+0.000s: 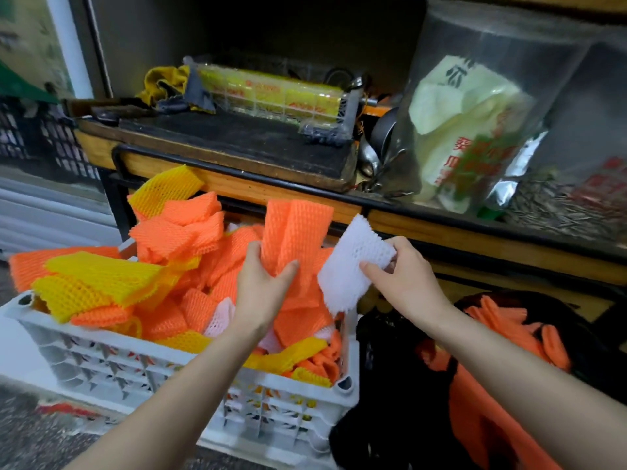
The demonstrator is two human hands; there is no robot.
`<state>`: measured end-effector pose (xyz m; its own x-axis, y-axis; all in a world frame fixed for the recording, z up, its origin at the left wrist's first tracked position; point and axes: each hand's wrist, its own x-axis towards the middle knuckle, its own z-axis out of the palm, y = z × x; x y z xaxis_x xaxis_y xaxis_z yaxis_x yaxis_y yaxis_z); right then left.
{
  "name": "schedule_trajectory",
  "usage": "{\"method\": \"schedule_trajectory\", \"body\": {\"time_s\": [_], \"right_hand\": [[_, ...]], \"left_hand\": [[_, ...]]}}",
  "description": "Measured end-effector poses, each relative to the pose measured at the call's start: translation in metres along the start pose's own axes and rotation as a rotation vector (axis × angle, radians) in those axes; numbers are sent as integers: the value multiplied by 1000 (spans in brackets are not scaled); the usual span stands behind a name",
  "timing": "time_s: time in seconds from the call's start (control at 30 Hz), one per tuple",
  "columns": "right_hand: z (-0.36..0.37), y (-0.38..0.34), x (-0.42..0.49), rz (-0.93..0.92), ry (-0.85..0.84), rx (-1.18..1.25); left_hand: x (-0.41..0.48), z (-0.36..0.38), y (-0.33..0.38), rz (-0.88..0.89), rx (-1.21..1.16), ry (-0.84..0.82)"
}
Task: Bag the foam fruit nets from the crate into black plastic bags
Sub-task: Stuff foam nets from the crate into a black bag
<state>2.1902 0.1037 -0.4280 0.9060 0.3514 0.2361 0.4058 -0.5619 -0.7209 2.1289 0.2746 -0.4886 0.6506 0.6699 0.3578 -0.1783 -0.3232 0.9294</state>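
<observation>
Over the white crate (pixel 101 347), left hand (pixel 263 286) grips orange nets (pixel 295 232); right hand (pixel 400 276) pinches a white net (pixel 353 262) at centre frame.

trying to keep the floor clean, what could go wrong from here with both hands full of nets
The right hand only pinches the white net by one edge, so it may slip and drop beside the black bag. The crate is heaped above its rim; if the left hand lifts the orange nets it grips, loose yellow nets could slide over the side.
</observation>
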Motion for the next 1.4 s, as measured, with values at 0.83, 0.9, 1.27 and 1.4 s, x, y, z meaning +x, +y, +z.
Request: {"method": "schedule_trajectory", "body": {"time_s": [0.83,0.9,1.27,1.4], "right_hand": [[-198,46,-141,-51,330,377],[-210,56,-148,-59,376,341],[-240,87,-157,25,558,340],[-223,87,-151,12,535,216]], "left_hand": [[-162,136,168,584,40,-722],[-166,141,173,591,16,-748],[-138,132,142,700,498,-626],[-122,117,107,528,778,-609]]}}
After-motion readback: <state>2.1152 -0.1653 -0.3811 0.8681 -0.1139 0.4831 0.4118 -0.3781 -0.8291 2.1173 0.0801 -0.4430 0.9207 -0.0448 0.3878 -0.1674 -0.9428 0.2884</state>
